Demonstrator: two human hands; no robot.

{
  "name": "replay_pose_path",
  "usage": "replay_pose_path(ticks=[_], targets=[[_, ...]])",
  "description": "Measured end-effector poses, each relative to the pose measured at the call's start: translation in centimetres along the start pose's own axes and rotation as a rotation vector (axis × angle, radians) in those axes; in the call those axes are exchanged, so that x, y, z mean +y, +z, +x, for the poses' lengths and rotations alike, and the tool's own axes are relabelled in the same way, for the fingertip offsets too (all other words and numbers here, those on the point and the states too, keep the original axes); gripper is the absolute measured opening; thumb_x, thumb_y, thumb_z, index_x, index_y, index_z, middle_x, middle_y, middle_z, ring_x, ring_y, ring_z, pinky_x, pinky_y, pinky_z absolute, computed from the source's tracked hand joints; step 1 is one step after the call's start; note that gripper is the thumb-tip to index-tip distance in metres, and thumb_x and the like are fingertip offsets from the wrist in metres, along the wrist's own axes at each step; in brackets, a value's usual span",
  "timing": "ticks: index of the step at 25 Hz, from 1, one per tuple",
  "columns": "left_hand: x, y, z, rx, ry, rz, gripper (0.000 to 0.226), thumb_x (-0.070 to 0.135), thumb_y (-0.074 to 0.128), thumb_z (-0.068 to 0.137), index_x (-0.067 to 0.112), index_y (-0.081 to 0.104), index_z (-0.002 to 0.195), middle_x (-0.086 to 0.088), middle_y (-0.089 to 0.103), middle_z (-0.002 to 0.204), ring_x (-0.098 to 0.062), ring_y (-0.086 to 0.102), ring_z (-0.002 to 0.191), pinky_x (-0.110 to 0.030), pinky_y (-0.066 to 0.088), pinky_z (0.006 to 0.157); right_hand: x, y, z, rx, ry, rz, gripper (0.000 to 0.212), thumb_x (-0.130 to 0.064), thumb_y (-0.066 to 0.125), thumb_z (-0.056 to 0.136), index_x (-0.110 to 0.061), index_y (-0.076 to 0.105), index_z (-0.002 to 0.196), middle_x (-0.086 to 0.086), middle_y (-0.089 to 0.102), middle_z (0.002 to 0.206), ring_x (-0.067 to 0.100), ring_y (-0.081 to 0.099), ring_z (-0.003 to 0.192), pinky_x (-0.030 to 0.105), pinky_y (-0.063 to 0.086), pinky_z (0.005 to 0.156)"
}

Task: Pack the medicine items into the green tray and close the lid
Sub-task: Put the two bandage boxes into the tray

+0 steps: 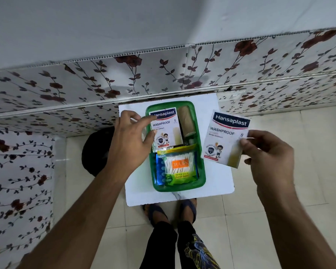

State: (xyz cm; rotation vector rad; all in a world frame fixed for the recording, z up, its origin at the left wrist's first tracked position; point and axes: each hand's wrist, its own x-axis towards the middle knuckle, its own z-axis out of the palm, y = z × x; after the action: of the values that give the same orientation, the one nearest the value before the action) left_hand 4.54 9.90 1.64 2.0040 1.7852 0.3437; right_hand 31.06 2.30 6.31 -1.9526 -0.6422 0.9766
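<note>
Green plastic tray point(201, 171) mid white board point(217, 105), nearly full. Left hand point(128, 136) fingertips press white plaster packet point(166, 127) at tray's far-left corner. Right hand point(268, 152) pinches second plaster packet point(226, 138) over board's right edge. Risk: overstacked packets block lid.

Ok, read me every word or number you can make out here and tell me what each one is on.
"Hansaplast", "WASHPROOF", "8": plaster pack in the green tray, left hand touching it.
"Hansaplast", "WASHPROOF", "8": second plaster pack, held by the right hand beside the tray.
"TULIPS", "PAPER STICK Cotton Swabs": swab pack in the tray.
Small print and badges on both plaster packs: too blurred to read.
Blue strip beside the swabs: nothing legible.
</note>
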Motion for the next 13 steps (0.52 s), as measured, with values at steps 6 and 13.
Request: replay_pose_path(ticks=[6,13], targets=[[-1.5,0.4,-2.5,0.017,-0.129,-0.275,0.040,0.022,0.065,0.087,0.032,0.061,0.126,0.001,0.050,0.108,-0.009,0.054,0.086,-0.031,0.052,0.076,1.2,7.7,-1.5,-0.377,0.055,-0.274,0.012,-0.012,0.072,0.082,-0.024,0.070,0.080,-0.007,0.071,0.069,0.019,0.069,0.070,0.032,0.055,0.065],[-2.7,0.9,-3.6,0.028,-0.196,-0.398,0.042,0.022,0.064,0.088,0.037,0.057,0.126,0.006,0.050,0.102,-0.001,0.058,0.079,-0.020,0.048,0.072,2.7,10.1,-4.0,-0.348,-0.137,-0.695,0.025,-0.029,0.068,0.083,-0.025,0.058,0.105,-0.012,0.063,0.080,0.020,0.064,0.080,0.029,0.047,0.067]])
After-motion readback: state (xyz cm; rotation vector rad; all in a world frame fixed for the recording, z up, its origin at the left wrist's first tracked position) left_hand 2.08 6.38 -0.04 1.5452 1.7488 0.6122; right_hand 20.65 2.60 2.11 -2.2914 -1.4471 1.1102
